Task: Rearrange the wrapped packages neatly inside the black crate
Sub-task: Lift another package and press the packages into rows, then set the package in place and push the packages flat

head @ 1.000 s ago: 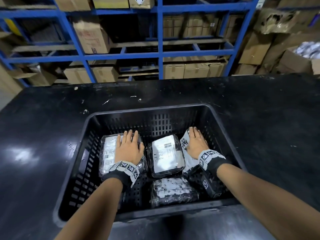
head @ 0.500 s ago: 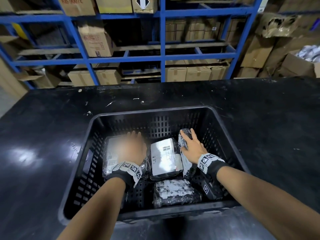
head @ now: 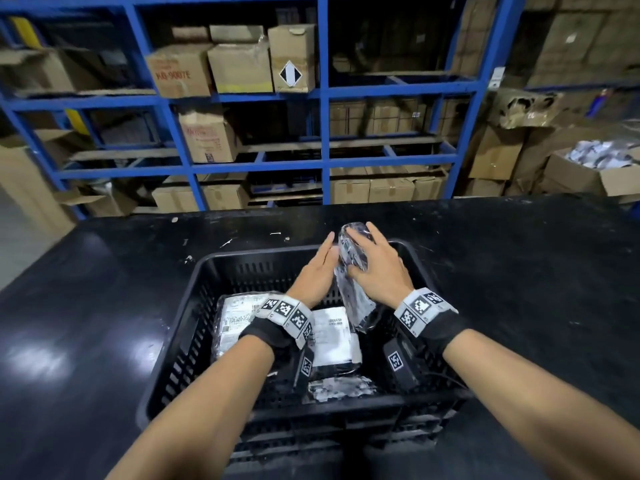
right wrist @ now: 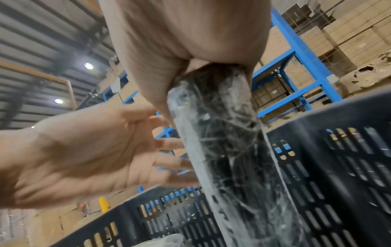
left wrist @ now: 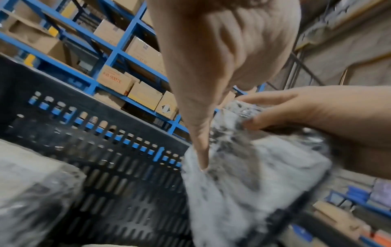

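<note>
A black slotted crate (head: pixel 180 327) sits on the black table. My right hand (head: pixel 377 271) grips a dark plastic-wrapped package (head: pixel 353 275) and holds it on edge above the crate's far half. My left hand (head: pixel 317 268) lies with straight fingers against the package's left face. In the left wrist view my thumb (left wrist: pixel 198 133) touches the blurred package (left wrist: pixel 243 180). In the right wrist view the package (right wrist: pixel 232 158) runs down from my palm. Three more packages lie flat in the crate: a left one (head: pixel 232 320), a middle one with a white label (head: pixel 332 337), and a near one (head: pixel 341 389).
The black table (head: pixel 519 289) spreads wide on both sides of the crate. Behind it stand blue shelves (head: pixel 323 133) loaded with cardboard boxes. An open box of wrapped items (head: pixel 595 168) sits at the far right.
My right hand has lifted the right-hand package up out of the crate and stood it on edge. My left hand has left the left package and moved over to the lifted one.
</note>
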